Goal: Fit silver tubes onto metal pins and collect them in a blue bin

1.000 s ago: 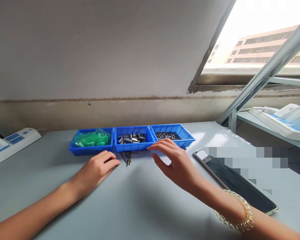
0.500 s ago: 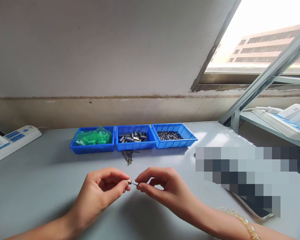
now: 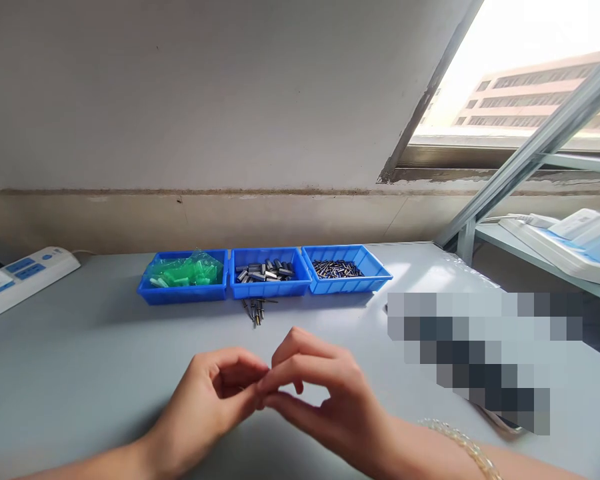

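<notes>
My left hand (image 3: 205, 397) and my right hand (image 3: 330, 393) meet fingertip to fingertip above the grey table (image 3: 105, 360). Both are closed in a pinch, and their fingers hide whatever lies between them. Just beyond them is a small pile of metal pins (image 3: 257, 311) on the tabletop. Behind the pile stand three blue bins in a row: the left bin (image 3: 180, 295) holds green pieces in a clear bag, the middle bin (image 3: 273, 289) metal spacers, the right bin (image 3: 350, 285) many small pins.
A white power strip (image 3: 45, 270) lies at the left edge. At the right, a pixelated patch covers part of the table, with a phone-like edge (image 3: 500, 423) below it. A metal frame and shelf (image 3: 555, 257) stand at the far right.
My right hand has moved left so its fingertips touch those of my left hand. The small metal piece and thin pin seen between them are now hidden.
</notes>
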Tool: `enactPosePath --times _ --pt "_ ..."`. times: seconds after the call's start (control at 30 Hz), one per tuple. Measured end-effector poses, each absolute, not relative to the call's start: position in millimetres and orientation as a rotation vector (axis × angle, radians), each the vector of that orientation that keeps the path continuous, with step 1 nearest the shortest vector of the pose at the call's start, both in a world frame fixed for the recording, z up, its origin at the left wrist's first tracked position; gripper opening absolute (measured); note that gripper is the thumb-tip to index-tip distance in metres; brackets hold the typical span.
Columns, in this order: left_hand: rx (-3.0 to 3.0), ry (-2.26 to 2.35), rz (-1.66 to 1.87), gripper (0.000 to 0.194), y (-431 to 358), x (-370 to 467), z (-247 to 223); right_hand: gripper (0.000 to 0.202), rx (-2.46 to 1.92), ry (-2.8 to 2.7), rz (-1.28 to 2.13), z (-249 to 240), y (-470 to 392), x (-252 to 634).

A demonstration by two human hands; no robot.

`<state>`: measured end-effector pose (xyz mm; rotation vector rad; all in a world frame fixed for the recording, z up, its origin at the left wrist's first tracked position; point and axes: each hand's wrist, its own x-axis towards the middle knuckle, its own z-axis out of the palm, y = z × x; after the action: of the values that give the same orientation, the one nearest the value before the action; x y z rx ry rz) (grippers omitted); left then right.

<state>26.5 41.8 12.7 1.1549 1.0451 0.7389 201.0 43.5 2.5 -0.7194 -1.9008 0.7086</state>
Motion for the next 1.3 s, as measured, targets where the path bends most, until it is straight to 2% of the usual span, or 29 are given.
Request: enactPosePath --times 0.13,0.27,0.43,0.53,0.63,0.7,0.9,1.0,1.17,1.3 --pt "1.170 1.014 0.684 0.012 37.5 29.8 16.8 0.012 -0.590 -1.963 0.606 3.3 40.9 198.1" --pt "1.241 1.094 0.818 0.009 35.6 22.8 11.8 0.009 -0.721 -1.846 0.694 4.6 46.1 205.1" --pt "1.407 1.134 0.986 0.007 34.8 16.6 8.0 0.008 -1.100 -1.670 1.191 1.3 51.3 207.1" --pt "1.487 1.091 0.985 0.005 35.0 16.9 12.1 0.007 -1.087 -1.604 1.493 -1.3 49.6 203.5" --pt "1.509 1.120 1.014 0.008 35.6 16.3 14.9 0.013 -1.036 -1.582 1.595 0.0 45.4 201.7" --pt "1.476 1.177 1.025 0.009 36.3 15.7 13.5 0.016 -1.057 -1.615 1.473 1.9 42.9 201.8" --pt "1.402 1.166 0.817 0.013 38.2 19.6 3.0 0.011 -0.836 -1.766 0.662 0.5 41.6 201.6" --pt "1.356 1.106 0.725 0.014 37.3 19.5 1.5 0.010 -0.716 -1.832 0.578 -1.1 43.2 202.1" --pt "1.407 1.144 0.930 0.005 35.2 13.4 1.9 0.009 -0.972 -1.771 0.898 -7.7 48.3 203.9" --pt "1.569 1.012 0.950 0.020 33.2 12.7 0.1 0.006 -1.106 -1.705 1.340 -16.7 50.5 201.0"
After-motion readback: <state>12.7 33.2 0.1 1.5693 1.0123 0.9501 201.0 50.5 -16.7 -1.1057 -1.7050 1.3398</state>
